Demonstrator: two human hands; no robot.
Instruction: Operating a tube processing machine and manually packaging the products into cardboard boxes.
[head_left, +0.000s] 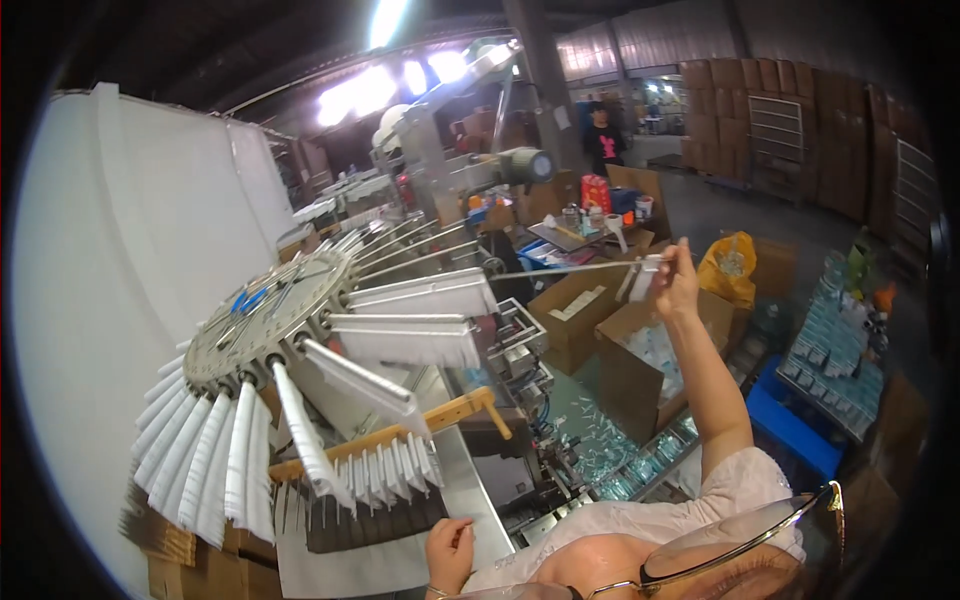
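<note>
My right hand [676, 288] is raised at the end of an outstretched arm, its fingers closed on a small white piece [645, 270] at the tip of a thin rod [560, 270]. That rod reaches back toward a round machine disc [265, 320]. Around the disc stand several spokes, many hung with white folded strips [410, 340]; those at the far side are bare. Low in the middle, my left hand [450, 550] has its fingers loosely curled, with nothing showing in them. It is beside a metal table [350, 575] under a wooden bar [390, 430] and a row of small white pieces [385, 475].
An open carton [635, 375] with whitish contents stands below my right arm. Behind it are a yellow bag [727, 268] and a cluttered bench [575, 237]. Trays of teal packs [830, 345] lie at right above a blue bin [795, 420]. A person [603, 140] stands in the background.
</note>
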